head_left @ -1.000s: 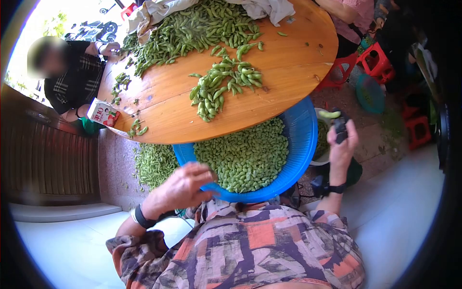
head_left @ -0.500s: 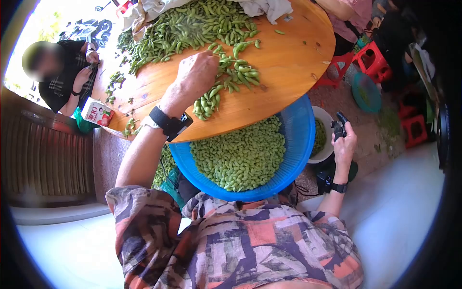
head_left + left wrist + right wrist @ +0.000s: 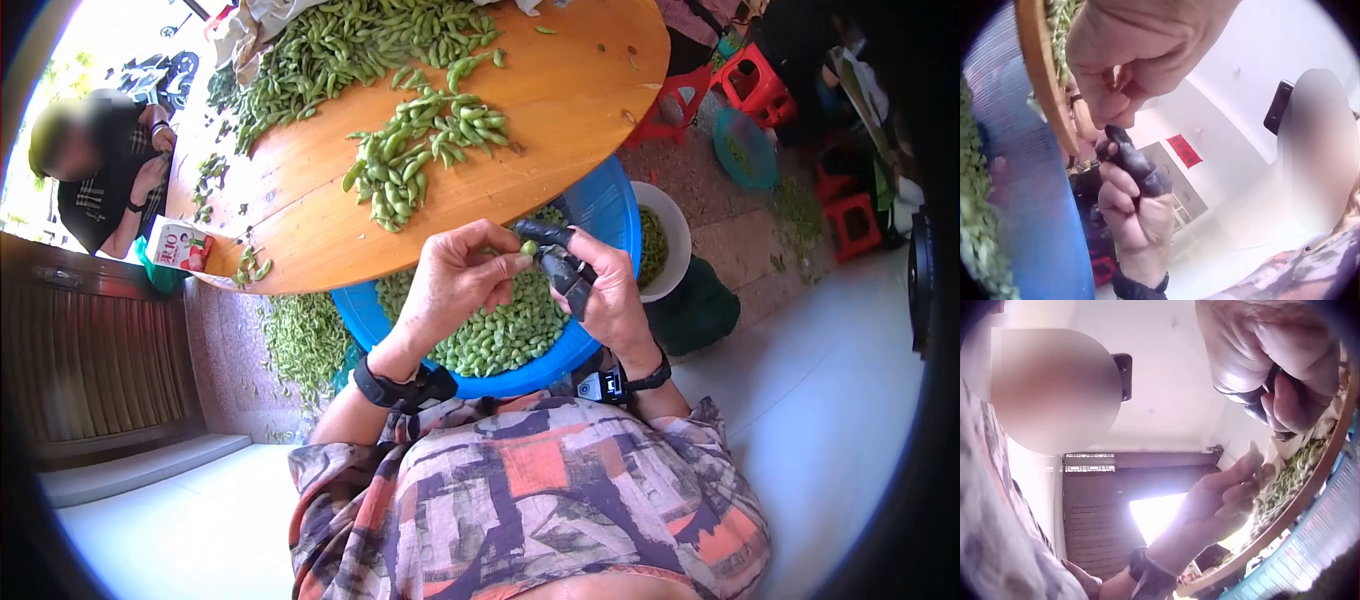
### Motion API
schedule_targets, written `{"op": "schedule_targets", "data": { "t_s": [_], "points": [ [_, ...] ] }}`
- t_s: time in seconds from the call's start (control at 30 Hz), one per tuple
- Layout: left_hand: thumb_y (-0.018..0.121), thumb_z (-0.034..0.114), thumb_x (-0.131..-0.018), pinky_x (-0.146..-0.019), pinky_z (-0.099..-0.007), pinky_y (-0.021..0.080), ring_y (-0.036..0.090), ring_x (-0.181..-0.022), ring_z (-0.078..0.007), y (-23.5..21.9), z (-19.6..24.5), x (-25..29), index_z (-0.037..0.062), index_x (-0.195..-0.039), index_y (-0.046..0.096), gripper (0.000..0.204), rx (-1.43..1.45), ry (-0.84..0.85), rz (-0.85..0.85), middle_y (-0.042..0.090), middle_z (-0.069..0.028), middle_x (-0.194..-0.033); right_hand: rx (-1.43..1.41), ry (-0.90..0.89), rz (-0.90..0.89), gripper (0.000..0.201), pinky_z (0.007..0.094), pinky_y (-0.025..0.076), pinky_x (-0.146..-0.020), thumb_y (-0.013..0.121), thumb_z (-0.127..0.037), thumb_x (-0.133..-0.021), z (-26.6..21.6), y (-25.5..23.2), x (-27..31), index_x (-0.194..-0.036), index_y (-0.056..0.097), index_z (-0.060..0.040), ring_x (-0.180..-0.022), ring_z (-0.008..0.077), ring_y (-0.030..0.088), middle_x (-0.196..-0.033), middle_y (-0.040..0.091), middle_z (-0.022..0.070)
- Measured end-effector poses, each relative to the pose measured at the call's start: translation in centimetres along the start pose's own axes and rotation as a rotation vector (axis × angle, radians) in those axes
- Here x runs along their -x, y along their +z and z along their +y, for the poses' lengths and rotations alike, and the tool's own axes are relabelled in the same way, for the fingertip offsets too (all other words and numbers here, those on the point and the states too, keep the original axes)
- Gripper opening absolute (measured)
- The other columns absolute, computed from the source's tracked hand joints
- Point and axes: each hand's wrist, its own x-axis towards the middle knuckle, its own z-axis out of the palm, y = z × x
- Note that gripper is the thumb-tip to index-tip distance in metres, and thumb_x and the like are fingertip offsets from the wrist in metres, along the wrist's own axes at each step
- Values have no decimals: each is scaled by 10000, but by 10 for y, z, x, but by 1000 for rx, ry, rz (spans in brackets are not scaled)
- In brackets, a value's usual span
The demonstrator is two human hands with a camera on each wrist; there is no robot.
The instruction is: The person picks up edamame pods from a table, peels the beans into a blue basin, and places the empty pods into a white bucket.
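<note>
Both hands meet over the blue basin [image 3: 625, 200], which holds a heap of shelled green beans [image 3: 500, 335]. My left hand [image 3: 460, 285] pinches a green bean pod [image 3: 529, 247] between thumb and finger. Black coverings [image 3: 566, 278] wrap the thumb and forefinger of my right hand [image 3: 612, 298], which close on the pod's other side. In the left wrist view the covered fingertips [image 3: 1116, 134] sit right below the left hand's fingertips, and most of the pod is hidden there. A small pile of pods [image 3: 395, 165] lies on the wooden table [image 3: 570, 110] beyond the basin.
A bigger pod heap [image 3: 350, 50] covers the table's far side. Right of the basin stands a white bucket [image 3: 680, 240] with green husks inside. More green husks [image 3: 310, 335] lie on the floor at left. Another person [image 3: 100, 190] sits at the table's left, near a printed carton [image 3: 183, 245].
The right hand held a pod beside the bucket, then no pod showed there. My left hand reached to the table pile and came back with a pod. Both hands have come together over the basin.
</note>
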Motion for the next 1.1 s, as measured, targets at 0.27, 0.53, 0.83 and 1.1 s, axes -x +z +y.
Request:
{"op": "schedule_targets", "data": {
  "t_s": [0.27,0.53,0.83,1.1],
  "points": [
    [672,26,-895,-408,-203,398,535,-466,-65,6,-22,1,-14,-866,606,82,23,-10,77,573,-14,-582,38,-11,-91,249,241,400,-643,539,-91,-879,18,-5,2,-1065,663,17,-736,101,506,-793,531,51],
    [701,37,-864,-402,-195,347,510,-469,-83,-4,-46,2,38,-892,642,65,617,-229,-111,683,-88,-787,-552,332,-225,250,186,337,-485,517,-119,-903,26,-7,7,-1080,674,-39,-566,10,440,-733,494,-65],
    [588,209,-987,-462,-199,377,494,-526,-41,9,-50,8,13,-852,583,238,70,2,50,559,16,-619,164,-11,-21,152,290,427,-614,533,-16,-837,35,16,6,-961,616,16,-668,169,533,-731,523,81],
    [537,154,-1000,-673,-269,537,655,-742,-157,4,-44,5,-30,-1100,600,218,428,-169,4,680,-85,-887,-169,213,-19,122,258,418,-526,567,-53,-884,44,15,6,-970,645,-14,-586,94,529,-693,565,9]
  ]
}}
